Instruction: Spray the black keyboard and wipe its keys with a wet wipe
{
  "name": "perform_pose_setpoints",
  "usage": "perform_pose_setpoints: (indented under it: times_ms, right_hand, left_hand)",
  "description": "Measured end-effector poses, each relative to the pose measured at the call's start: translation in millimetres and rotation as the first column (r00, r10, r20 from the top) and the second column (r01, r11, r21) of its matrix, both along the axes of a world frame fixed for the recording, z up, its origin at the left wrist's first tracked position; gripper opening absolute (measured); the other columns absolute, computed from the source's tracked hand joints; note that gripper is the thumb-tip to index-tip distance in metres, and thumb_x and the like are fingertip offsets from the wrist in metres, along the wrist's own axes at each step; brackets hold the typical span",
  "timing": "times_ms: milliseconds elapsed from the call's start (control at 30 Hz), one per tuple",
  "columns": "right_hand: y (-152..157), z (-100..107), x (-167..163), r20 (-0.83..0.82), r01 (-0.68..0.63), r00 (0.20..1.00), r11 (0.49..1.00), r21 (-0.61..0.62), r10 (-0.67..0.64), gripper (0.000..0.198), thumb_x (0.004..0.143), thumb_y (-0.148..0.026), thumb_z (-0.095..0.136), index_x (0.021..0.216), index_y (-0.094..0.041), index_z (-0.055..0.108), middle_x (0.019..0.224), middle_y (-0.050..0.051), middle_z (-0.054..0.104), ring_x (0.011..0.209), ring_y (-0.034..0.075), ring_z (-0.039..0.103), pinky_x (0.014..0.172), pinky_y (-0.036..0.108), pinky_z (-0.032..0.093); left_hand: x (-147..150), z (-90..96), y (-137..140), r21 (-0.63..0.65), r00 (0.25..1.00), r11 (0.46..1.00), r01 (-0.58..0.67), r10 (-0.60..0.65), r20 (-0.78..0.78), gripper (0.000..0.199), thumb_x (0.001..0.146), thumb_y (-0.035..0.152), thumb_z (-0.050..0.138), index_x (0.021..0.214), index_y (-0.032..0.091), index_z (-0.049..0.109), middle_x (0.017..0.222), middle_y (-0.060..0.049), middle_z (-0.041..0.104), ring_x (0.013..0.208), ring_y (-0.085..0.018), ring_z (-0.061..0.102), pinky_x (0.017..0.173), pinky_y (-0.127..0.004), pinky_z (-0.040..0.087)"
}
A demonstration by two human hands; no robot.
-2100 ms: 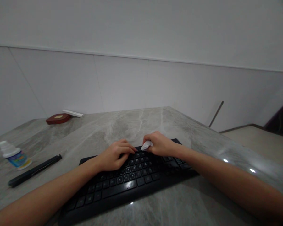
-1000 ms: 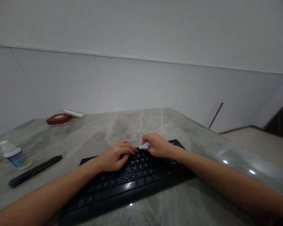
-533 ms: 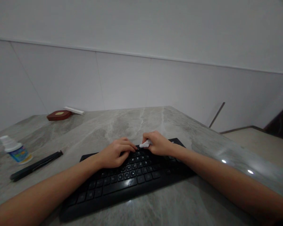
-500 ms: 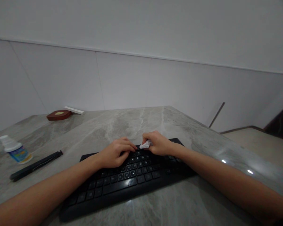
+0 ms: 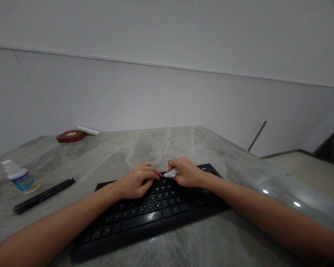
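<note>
A black keyboard (image 5: 144, 218) lies at a slant on the grey marbled tabletop, partly hidden under both forearms. My left hand (image 5: 136, 181) rests over its upper left keys, fingers stretched toward the back edge and thumb a little apart; it holds nothing that I can see. Pinched between the fingers of my right hand (image 5: 186, 172) is a crumpled white tissue (image 5: 172, 173). The tissue touches the keyboard near its back edge, close to my left fingertips. Some of my right fingers are curled out of sight.
To the left stand a white spray bottle (image 5: 20, 178) with a blue label and, beside it, a long black stick-like object (image 5: 44, 195). A reddish-brown box (image 5: 70, 136) and a white strip (image 5: 88, 130) lie by the wall. The table's edge (image 5: 231, 142) runs along the right.
My right hand has shifted very slightly down, with the tissue still pinched in it. My left hand stays in nearly the same place. The whole view has moved a touch.
</note>
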State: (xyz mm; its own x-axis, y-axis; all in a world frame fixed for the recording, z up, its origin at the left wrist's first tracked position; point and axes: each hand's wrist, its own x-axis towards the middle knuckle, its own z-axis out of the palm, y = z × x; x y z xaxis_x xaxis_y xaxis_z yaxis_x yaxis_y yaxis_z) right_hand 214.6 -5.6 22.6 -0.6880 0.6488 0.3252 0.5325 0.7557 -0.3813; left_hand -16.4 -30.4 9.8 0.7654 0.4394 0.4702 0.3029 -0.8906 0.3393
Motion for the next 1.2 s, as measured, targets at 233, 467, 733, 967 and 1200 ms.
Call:
perform_pose_setpoints:
  times_ms: [233, 467, 733, 967, 1200]
  right_hand:
    - [-6.2, -5.2, 1.4, -0.109, 0.023, 0.994, 0.999, -0.040, -0.027, 0.016, 0.069, -0.003, 0.058, 0.076, -0.015, 0.065, 0.072, 0.002, 0.068, 0.065, 0.013, 0.060, 0.061, 0.021, 0.039]
    - [-10.6, -13.1, 3.6, -0.162, 0.020, 0.987, 1.000, -0.003, -0.020, 0.016, 0.071, -0.003, 0.058, 0.079, -0.016, 0.064, 0.074, 0.002, 0.067, 0.067, 0.013, 0.059, 0.064, 0.023, 0.041]
    - [-11.4, -18.9, 4.2, -0.065, -0.079, 0.993, 0.967, 0.240, 0.098, 0.033, 0.066, 0.004, 0.047, 0.088, -0.017, 0.060, 0.084, 0.006, 0.065, 0.085, 0.019, 0.058, 0.079, 0.032, 0.044]
    - [-9.5, -23.0, 3.7, -0.041, -0.161, 0.981, 0.917, 0.365, 0.189, 0.039, 0.064, 0.006, 0.041, 0.090, -0.016, 0.059, 0.081, 0.007, 0.064, 0.082, 0.020, 0.057, 0.076, 0.033, 0.043]
    - [-13.2, -23.4, -4.9, -0.091, -0.164, 0.976, 0.943, 0.288, 0.197, 0.039, 0.068, 0.005, 0.042, 0.094, -0.018, 0.060, 0.085, 0.005, 0.065, 0.087, 0.018, 0.058, 0.081, 0.032, 0.043]
  left_hand:
    - [-0.3, -0.1, 0.0, -0.013, 1.000, 1.000, -0.005, 0.005, -0.006, 0.033, 0.082, 0.002, 0.044, 0.101, 0.017, 0.066, 0.104, -0.007, 0.069, 0.097, -0.021, 0.061, 0.089, -0.040, 0.049]
    - [-0.3, -0.9, 0.3, -0.006, 1.000, 1.000, -0.008, 0.008, -0.002, 0.034, 0.081, 0.002, 0.044, 0.101, 0.017, 0.066, 0.103, -0.007, 0.069, 0.096, -0.021, 0.061, 0.089, -0.041, 0.049]
    - [0.5, 0.2, -1.0, -0.003, 1.000, 1.000, 0.003, -0.003, 0.006, 0.034, 0.082, 0.002, 0.043, 0.101, 0.016, 0.066, 0.103, -0.008, 0.069, 0.095, -0.020, 0.062, 0.090, -0.040, 0.049]
    - [0.6, 1.3, -1.5, -0.004, 1.000, 1.000, 0.008, -0.008, -0.002, 0.036, 0.080, 0.000, 0.043, 0.103, 0.017, 0.066, 0.103, -0.007, 0.069, 0.095, -0.020, 0.062, 0.091, -0.040, 0.047]
    - [0.7, 1.8, -0.6, 0.013, 1.000, 1.000, 0.000, 0.001, -0.011, 0.032, 0.082, 0.003, 0.042, 0.100, 0.015, 0.066, 0.098, -0.008, 0.068, 0.091, -0.021, 0.060, 0.085, -0.040, 0.049]
